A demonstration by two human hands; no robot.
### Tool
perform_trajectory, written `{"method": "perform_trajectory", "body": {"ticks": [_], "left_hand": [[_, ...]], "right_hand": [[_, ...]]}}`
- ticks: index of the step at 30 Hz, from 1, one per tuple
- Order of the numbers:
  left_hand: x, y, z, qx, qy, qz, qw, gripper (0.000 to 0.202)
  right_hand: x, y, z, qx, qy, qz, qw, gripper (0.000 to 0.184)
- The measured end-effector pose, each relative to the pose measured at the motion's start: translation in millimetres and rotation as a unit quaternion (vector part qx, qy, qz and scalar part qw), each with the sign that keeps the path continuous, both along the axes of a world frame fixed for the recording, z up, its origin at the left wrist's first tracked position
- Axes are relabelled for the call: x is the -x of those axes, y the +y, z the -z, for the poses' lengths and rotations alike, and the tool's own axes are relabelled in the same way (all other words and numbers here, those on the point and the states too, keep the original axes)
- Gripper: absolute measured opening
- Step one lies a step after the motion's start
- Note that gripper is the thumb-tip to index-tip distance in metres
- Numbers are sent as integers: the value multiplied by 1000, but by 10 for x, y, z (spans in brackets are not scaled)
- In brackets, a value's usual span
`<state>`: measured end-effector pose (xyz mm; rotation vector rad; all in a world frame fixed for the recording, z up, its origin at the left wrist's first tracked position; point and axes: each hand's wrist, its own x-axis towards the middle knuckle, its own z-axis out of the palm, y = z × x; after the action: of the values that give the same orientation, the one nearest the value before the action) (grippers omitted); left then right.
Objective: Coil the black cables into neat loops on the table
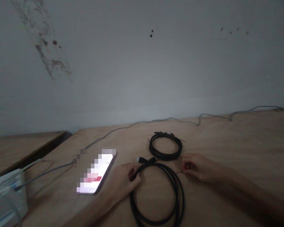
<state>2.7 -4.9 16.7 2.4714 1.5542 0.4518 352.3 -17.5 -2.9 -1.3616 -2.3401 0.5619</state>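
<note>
Two black coiled cables lie on a wooden table [227, 145]. The large coil [177, 195] sits nearest me, its plug end [142, 160] pointing left. My left hand [123, 181] grips the upper left of this coil, fingers closed round the cable. My right hand [197, 168] rests at the coil's upper right, fingers pinched on a thin dark tie or wire that I cannot make out clearly. The smaller coil [165, 145] lies just behind, tied and untouched.
A lit phone [96, 173] lies face up left of my left hand. A grey cable [170, 119] runs along the table's back edge by the wall. A white box [4, 195] with a cord sits at the left front corner. A second table [19, 148] stands left.
</note>
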Motion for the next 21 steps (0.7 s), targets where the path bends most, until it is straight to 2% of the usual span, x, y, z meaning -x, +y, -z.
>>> {"method": "perform_trajectory", "body": {"ticks": [7,12,21], "left_hand": [[33,15,26,-14,-9,-10,1000,18],[45,19,61,-26,-12,-11,1000,18],[26,11,43,-12,-9,-27,1000,19]], "right_hand": [[41,35,105,-43,6,11,999,5],[91,27,200,-22,25,36,999,9],[239,-66,79,18,59,14,998,18]]}}
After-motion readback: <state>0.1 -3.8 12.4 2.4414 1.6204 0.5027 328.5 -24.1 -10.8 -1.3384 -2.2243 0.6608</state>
